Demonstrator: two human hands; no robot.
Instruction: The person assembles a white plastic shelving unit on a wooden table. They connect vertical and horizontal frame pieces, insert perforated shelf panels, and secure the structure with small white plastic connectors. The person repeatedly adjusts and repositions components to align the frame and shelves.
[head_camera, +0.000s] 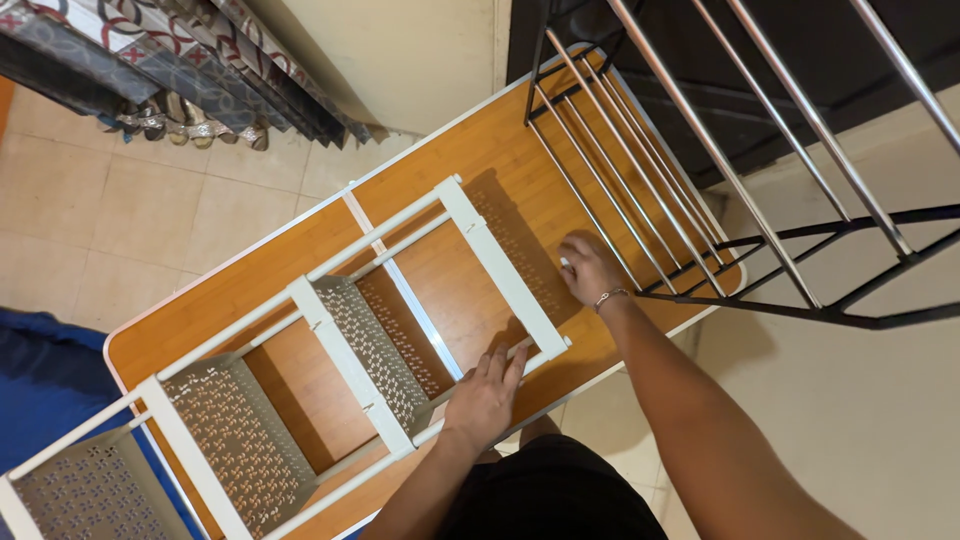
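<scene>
Left hand (487, 392): fingers together, flat on near rail end of white perforated-metal shelf rack (350, 345) | rack lies diagonally along orange wooden table (215, 290) | right hand (588, 268): fingers curled on tabletop, holding small white piece, just beyond rack's end bar | black-and-chrome rack (700, 160) farthest.

No packages, labels, signs or screens anywhere in view.

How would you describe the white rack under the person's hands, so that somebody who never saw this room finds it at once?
Find the long orange wooden table that crosses the picture. On it lies a white rack of rails and perforated shelves; the left hand rests on its near rail. Unlike the black rack with chrome rods by the right hand, it is white and has sheet shelves.
</scene>
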